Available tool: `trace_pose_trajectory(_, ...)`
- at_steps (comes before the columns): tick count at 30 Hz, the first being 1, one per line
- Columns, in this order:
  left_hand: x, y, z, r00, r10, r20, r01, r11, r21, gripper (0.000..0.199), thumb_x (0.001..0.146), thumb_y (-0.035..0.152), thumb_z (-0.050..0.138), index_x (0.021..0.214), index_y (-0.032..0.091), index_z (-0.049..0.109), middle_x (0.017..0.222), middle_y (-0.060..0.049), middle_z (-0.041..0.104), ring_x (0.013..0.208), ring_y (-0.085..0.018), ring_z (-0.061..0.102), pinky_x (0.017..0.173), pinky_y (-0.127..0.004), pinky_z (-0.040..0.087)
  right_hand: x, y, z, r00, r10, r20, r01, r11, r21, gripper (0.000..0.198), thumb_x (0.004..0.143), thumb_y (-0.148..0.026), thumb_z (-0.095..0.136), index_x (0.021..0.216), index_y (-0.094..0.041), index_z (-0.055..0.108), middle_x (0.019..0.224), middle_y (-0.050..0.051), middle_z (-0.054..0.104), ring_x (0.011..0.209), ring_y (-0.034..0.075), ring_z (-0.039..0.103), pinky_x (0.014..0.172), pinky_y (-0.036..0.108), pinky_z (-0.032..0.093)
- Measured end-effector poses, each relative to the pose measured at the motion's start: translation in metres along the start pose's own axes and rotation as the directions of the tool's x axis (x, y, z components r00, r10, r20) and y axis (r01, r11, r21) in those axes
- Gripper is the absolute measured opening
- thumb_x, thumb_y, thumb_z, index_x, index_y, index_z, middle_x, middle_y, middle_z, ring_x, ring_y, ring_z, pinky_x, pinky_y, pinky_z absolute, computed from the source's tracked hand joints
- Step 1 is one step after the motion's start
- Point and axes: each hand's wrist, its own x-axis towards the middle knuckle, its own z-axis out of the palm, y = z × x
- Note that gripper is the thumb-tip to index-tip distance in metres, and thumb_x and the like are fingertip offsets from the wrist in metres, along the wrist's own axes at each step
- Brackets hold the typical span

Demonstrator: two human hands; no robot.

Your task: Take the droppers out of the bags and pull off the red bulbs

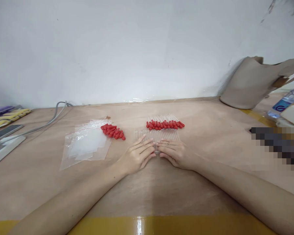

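Observation:
A row of clear glass dropper tubes (158,135) lies side by side in the middle of the table. My left hand (139,156) rests over the left part of the row, fingers stretched out and pointing forward. Over the right part lies my right hand (175,152), its fingers also extended, the two sets of fingertips almost meeting. Both hands cover the near ends of the tubes. Just beyond are several droppers with red rubber bulbs (165,124), bulbs toward me and glass stems pointing at the wall. To the left, loose red rubber bulbs (114,132) sit in a pile.
Clear zip bags (88,142) are spread left of the bulbs, partly under them. A grey cable (47,124) and a phone-like dark slab (8,132) lie far left. At the right stand a beige bag (250,83) and a plastic bottle (287,99). A white wall (142,52) bounds the back.

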Motion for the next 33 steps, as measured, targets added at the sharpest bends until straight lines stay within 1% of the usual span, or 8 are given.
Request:
trace_pose_trajectory(3,-0.001,0.0,-0.001,1.0,0.026,0.004,-0.026,1.0,-0.011,0.017,0.083,0.015,0.053,0.099,0.012,0.056,0.103,-0.01,0.066,0.108,-0.019,0.056,0.102,-0.042,0.04,0.0,-0.001,-0.002,0.999,-0.039,-0.029,0.038,0.999,-0.025,0.017,0.085,-0.019,0.051,0.097,-0.013,0.06,0.1,0.008,0.067,0.099,0.016,0.06,0.093,0.031,0.049)
trace_pose_trajectory(8,-0.003,0.002,-0.004,1.0,0.026,0.007,-0.026,1.0,-0.015,0.017,0.083,0.015,0.053,0.1,0.012,0.056,0.101,-0.01,0.067,0.106,-0.019,0.058,0.101,-0.043,0.04,0.001,-0.004,-0.005,0.995,-0.089,-0.053,0.084,0.993,-0.086,0.014,0.084,-0.018,0.053,0.093,-0.012,0.06,0.097,0.009,0.068,0.097,0.017,0.061,0.093,0.031,0.049)
trace_pose_trajectory(17,-0.005,0.006,-0.01,0.999,-0.029,0.032,0.031,0.996,-0.08,0.014,0.083,0.013,0.05,0.096,0.013,0.057,0.098,-0.009,0.068,0.104,-0.019,0.058,0.103,-0.046,0.035,0.004,-0.007,-0.008,0.984,-0.168,-0.052,0.16,0.979,-0.127,0.014,0.082,-0.016,0.055,0.093,-0.009,0.06,0.095,0.01,0.068,0.098,0.017,0.061,0.094,0.032,0.048)
trace_pose_trajectory(22,-0.006,0.006,-0.013,0.997,-0.033,0.063,0.04,0.994,-0.102,0.013,0.083,0.014,0.051,0.095,0.013,0.057,0.097,-0.009,0.067,0.105,-0.018,0.058,0.103,-0.043,0.037,0.002,-0.007,-0.012,0.978,-0.202,-0.043,0.193,0.97,-0.15,0.015,0.081,-0.014,0.057,0.094,-0.007,0.06,0.099,0.011,0.067,0.1,0.019,0.06,0.096,0.034,0.047)
trace_pose_trajectory(28,-0.01,0.006,-0.013,0.999,-0.009,0.045,0.014,0.993,-0.117,0.014,0.083,0.015,0.053,0.096,0.013,0.056,0.097,-0.008,0.067,0.105,-0.019,0.058,0.1,-0.041,0.041,0.0,-0.008,-0.017,0.97,-0.24,-0.047,0.231,0.962,-0.147,0.016,0.08,-0.013,0.057,0.095,-0.007,0.06,0.102,0.011,0.066,0.104,0.019,0.058,0.096,0.035,0.047)
trace_pose_trajectory(30,-0.012,0.004,-0.015,0.998,-0.044,0.035,0.048,0.99,-0.129,0.012,0.084,0.015,0.052,0.095,0.014,0.056,0.095,-0.007,0.067,0.102,-0.018,0.059,0.097,-0.039,0.044,-0.002,-0.005,-0.02,0.97,-0.235,-0.06,0.224,0.964,-0.144,0.019,0.079,-0.012,0.058,0.097,-0.007,0.059,0.104,0.012,0.065,0.106,0.019,0.056,0.096,0.036,0.047)
trace_pose_trajectory(31,-0.013,0.002,-0.017,0.996,-0.081,0.021,0.083,0.988,-0.13,0.011,0.084,0.015,0.051,0.093,0.014,0.057,0.093,-0.006,0.067,0.1,-0.018,0.059,0.094,-0.038,0.046,-0.004,-0.002,-0.022,0.975,-0.21,-0.07,0.198,0.969,-0.149,0.019,0.08,-0.012,0.057,0.098,-0.007,0.059,0.104,0.012,0.065,0.106,0.019,0.056,0.095,0.036,0.047)
trace_pose_trajectory(33,-0.015,-0.006,-0.024,0.98,-0.198,-0.033,0.194,0.976,-0.1,0.009,0.084,0.016,0.052,0.089,0.016,0.059,0.089,-0.005,0.067,0.092,-0.017,0.061,0.085,-0.035,0.049,-0.007,0.004,-0.025,0.988,-0.103,-0.11,0.083,0.981,-0.174,0.019,0.081,-0.012,0.055,0.099,-0.01,0.059,0.098,0.01,0.066,0.099,0.018,0.059,0.088,0.035,0.049)
